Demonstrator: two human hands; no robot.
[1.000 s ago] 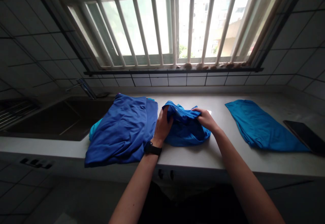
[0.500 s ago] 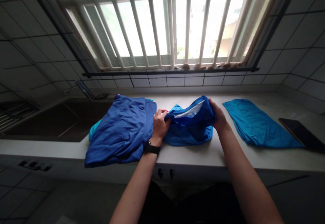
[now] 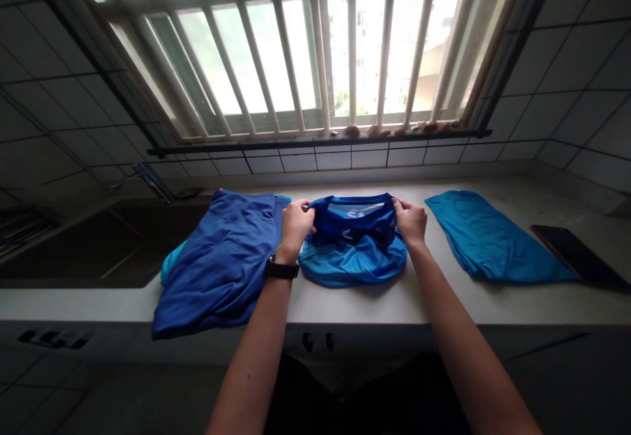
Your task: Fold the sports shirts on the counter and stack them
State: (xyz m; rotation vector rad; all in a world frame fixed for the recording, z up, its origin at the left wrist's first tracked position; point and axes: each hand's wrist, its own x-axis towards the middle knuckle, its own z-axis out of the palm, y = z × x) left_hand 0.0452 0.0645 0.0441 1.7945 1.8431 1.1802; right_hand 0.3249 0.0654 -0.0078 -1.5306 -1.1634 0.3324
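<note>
At frame centre, the blue shirt [image 3: 351, 265] rests on the surface [image 3: 355, 308]. Your left hand [image 3: 296, 225] and right hand [image 3: 412, 223] grip it beside the neckline [image 3: 359, 199], fingers [image 3: 403, 207] closed on fabric. Tension both sides evenly, parallel to the window [image 3: 325, 60], upper centre.

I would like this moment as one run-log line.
left hand: holds blue shirt; right hand: holds opposite side; blue shirt: lower part on counter; folded teal cloth: at right

No words or numbers can be read. The blue sports shirt [image 3: 352, 267] bears a small white tick-like logo [image 3: 348, 233]; at one o'clock from it, a neck print [image 3: 355, 213] stays illegible.
</note>
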